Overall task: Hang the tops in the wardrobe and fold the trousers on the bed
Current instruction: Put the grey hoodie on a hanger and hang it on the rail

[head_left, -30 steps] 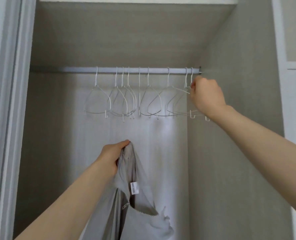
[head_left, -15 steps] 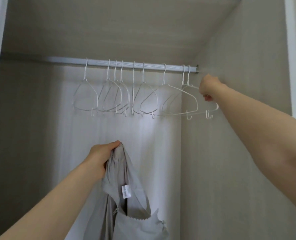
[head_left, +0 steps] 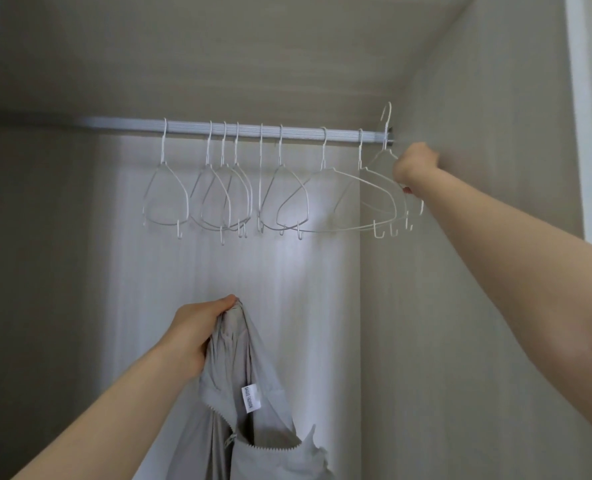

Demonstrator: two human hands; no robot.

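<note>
A pale grey zipped top (head_left: 253, 403) with a white label hangs low in the middle of the open wardrobe, and my left hand (head_left: 197, 337) grips it by the collar. At the right end of the silver rail (head_left: 246, 130) my right hand (head_left: 414, 164) is closed on a white wire hanger (head_left: 386, 157). That hanger is lifted, with its hook above the rail and free of it. Several more empty white hangers (head_left: 225, 195) hang along the rail to the left.
The wardrobe's right side wall (head_left: 478, 237) stands close beside my right hand. Its back panel (head_left: 287, 278) and ceiling (head_left: 218, 57) enclose the space. A white door frame (head_left: 578, 81) runs down the far right edge.
My right hand has lifted the rightmost hanger, so its hook now sits above the rail. The view has moved closer into the wardrobe. My left hand keeps holding the top.
</note>
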